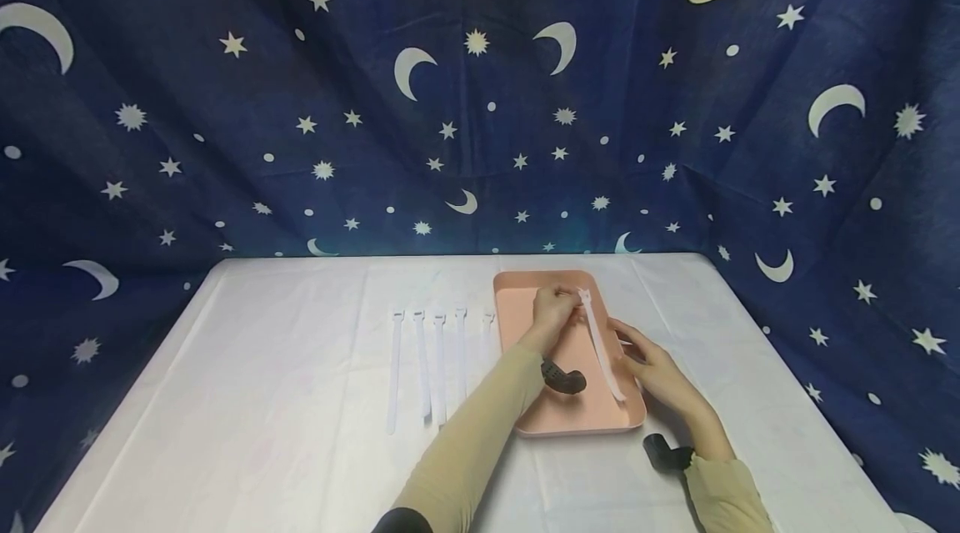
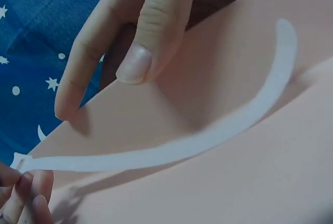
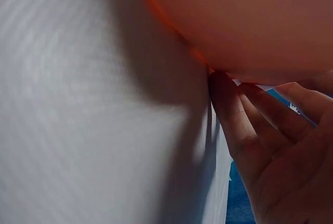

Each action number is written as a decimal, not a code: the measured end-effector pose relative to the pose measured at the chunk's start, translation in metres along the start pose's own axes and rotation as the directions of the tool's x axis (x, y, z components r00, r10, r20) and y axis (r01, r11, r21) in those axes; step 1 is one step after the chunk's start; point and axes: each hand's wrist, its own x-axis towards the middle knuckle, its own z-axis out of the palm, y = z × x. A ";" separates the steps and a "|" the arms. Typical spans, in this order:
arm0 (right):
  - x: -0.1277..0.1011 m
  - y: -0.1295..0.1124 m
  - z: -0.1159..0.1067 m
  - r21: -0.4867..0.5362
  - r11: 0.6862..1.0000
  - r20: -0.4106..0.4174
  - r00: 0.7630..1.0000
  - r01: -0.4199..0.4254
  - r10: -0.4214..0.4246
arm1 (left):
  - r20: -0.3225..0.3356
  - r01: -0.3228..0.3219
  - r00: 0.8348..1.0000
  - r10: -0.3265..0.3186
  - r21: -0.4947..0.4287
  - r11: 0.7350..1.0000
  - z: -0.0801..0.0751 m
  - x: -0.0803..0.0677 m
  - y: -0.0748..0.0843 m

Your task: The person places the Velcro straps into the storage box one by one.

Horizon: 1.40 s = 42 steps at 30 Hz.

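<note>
My left hand (image 1: pixel 553 312) reaches over the pink tray (image 1: pixel 577 416) and pinches the slotted head of a white cable strap (image 1: pixel 598 341). The strap's tail slants down along the tray's right side; in the left wrist view the same strap (image 2: pixel 151 156) curves upward toward its rounded end. My right hand (image 1: pixel 663 374) holds the tray's right side, thumb at the rim and other fingers around the outside. From the right wrist, fingertips (image 3: pixel 223 86) show against the tray's outer wall.
Left of the tray, several white straps (image 1: pixel 395 366) lie in a row on the white table, heads toward the back. My left sleeve (image 1: pixel 472 433) covers part of the row. A dark blue curtain (image 1: pixel 480 116) with moons and stars hangs behind and at both sides.
</note>
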 end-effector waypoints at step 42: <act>0.001 0.000 0.000 0.020 0.998 0.017 0.998 -0.062 0.061 | 0.041 -0.055 0.998 0.050 0.123 0.991 -0.003 0.004 -0.008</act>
